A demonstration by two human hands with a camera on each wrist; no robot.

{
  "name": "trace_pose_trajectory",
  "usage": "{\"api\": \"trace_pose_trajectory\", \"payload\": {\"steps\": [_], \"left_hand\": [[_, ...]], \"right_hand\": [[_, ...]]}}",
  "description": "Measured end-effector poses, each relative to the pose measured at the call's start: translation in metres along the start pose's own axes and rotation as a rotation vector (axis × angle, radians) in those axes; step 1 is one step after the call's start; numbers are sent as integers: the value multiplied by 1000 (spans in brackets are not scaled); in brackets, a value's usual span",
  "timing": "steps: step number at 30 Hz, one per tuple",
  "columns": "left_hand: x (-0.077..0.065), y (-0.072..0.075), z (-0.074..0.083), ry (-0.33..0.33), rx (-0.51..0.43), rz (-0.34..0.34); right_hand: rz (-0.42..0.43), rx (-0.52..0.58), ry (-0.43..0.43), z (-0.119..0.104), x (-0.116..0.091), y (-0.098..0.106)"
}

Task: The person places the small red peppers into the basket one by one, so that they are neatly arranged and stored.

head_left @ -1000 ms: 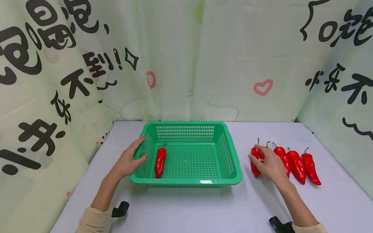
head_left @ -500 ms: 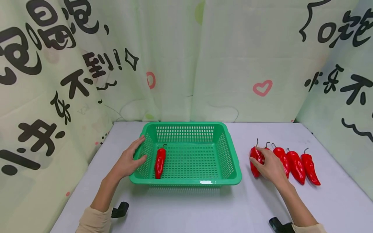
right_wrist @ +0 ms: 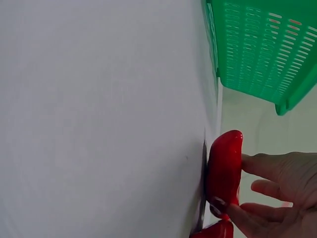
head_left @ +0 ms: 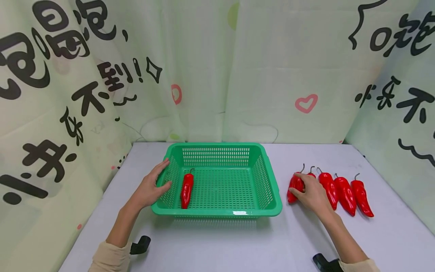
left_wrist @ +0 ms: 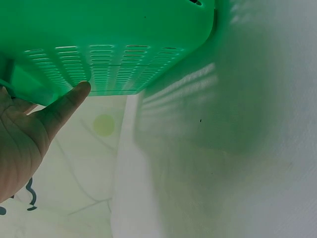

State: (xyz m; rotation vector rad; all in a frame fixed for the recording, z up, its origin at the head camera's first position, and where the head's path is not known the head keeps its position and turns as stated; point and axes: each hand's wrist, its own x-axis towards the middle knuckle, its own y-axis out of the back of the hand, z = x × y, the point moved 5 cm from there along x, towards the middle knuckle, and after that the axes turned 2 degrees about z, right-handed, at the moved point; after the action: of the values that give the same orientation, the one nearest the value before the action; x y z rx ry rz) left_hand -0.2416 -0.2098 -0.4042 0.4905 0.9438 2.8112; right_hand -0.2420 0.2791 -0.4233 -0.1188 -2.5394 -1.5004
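Note:
My right hand [head_left: 314, 193] pinches the leftmost red chili pepper [head_left: 294, 189] of a row at the right of the table. Close up in the right wrist view, thumb and fingers sit on both sides of this glossy pepper [right_wrist: 225, 168], low over the white surface. My left hand [head_left: 151, 186] rests against the left rim of a green plastic basket [head_left: 217, 212], fingers fairly straight. A fingertip of the left hand [left_wrist: 25, 139] touches the slotted wall [left_wrist: 104, 59] in the left wrist view. Inside the basket, toward the left, lies one red chili pepper [head_left: 187, 190].
Several more red peppers [head_left: 346, 194] lie side by side, just right of my right hand, stems pointing away. White tabletop [head_left: 217, 245] spreads in front of the basket. A printed curtain [head_left: 258, 75] hangs behind and at both sides.
My right hand has closed in on the leftmost pepper, which has tilted and shifted slightly left and nearer. The left hand and the basket have stayed in place.

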Motion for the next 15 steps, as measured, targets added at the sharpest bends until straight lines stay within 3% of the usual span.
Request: {"api": "trace_pose_trajectory", "payload": {"steps": [15], "left_hand": [[-1, 0, 1, -1, -1, 3]], "right_hand": [[-43, 17, -50, 3, 1, -4]]}}
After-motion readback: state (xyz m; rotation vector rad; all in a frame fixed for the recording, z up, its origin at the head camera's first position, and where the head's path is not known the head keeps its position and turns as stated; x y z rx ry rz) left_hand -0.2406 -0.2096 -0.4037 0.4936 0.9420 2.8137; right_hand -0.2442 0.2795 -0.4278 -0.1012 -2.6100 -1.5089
